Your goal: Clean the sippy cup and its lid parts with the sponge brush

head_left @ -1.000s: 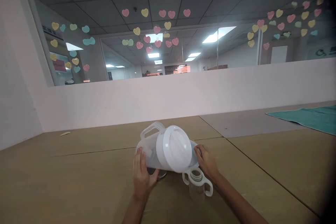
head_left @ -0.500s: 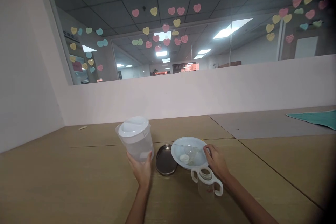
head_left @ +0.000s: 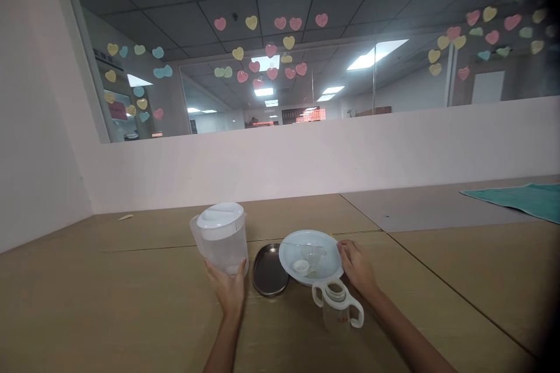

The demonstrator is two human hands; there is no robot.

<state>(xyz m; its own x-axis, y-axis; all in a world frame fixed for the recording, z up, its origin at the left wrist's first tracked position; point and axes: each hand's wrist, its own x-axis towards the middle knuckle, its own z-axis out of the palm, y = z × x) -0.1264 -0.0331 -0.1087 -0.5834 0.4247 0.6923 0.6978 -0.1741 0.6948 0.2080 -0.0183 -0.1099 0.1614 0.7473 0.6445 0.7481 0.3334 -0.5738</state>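
Note:
My left hand (head_left: 227, 290) is wrapped round the lower part of a translucent white lidded pitcher (head_left: 223, 245), which stands nearly upright. At the right, my right hand (head_left: 356, 265) grips the rim of a pale blue basin (head_left: 289, 262), with the thumb and fingers closed at its edge. Inside the basin lie a small white ring-like part (head_left: 301, 268) and some clear pieces whose kind I cannot make out. Just in front of the basin is a clear baby bottle (head_left: 336, 312) with two white handles and an uncovered mouth.
Between pitcher and basin lies a dark metal oval tray (head_left: 270, 274). A teal cloth (head_left: 520, 198) is spread at the far right of the wooden table (head_left: 131, 303). Behind rises a low white wall (head_left: 271, 166) under a window with heart-shaped notes.
The pitcher has come down slightly and stands straighter, still in my left hand. My right hand stays at the basin's rim. The view has turned slightly to the right.

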